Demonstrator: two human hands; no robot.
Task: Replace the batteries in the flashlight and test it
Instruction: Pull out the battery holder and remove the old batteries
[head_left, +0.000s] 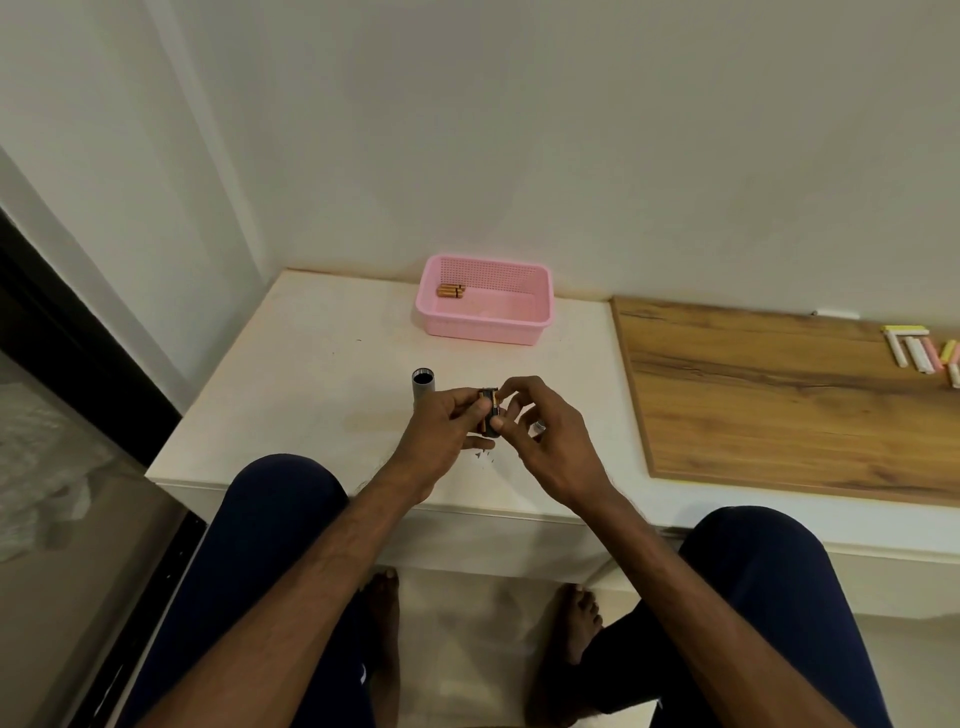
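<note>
Seated view over a white table (291, 364), task in its middle stage. The flashlight tube (423, 387) stands upright on the table with its open dark mouth upward, just beyond my left hand (441, 431). I judge from this that the body is already opened and the battery holder (488, 410) taken out. The holder is not on the table but held between my two hands, above the table's near part. At least one battery with a copper-coloured jacket sits in it; how many cells it carries I cannot tell.

Spare batteries (451, 291) lie together in the left rear corner of the pink basket (535, 317), well apart from the hands. Whether those are the fresh or the spent cells cannot be read here. A small shiny part (537, 427) shows just beside my right hand (550, 447) (probably the end cap, though mostly hidden).

Left hand: fingers curled, clamped around the holder from its left side. Right hand: thumb and forefinger pinched on the holder's right edge at the battery, the other fingers loosely bent.

Remaining, by my judgement: finish seating the cells, slide the holder into the tube, close the cap, switch on.
</note>
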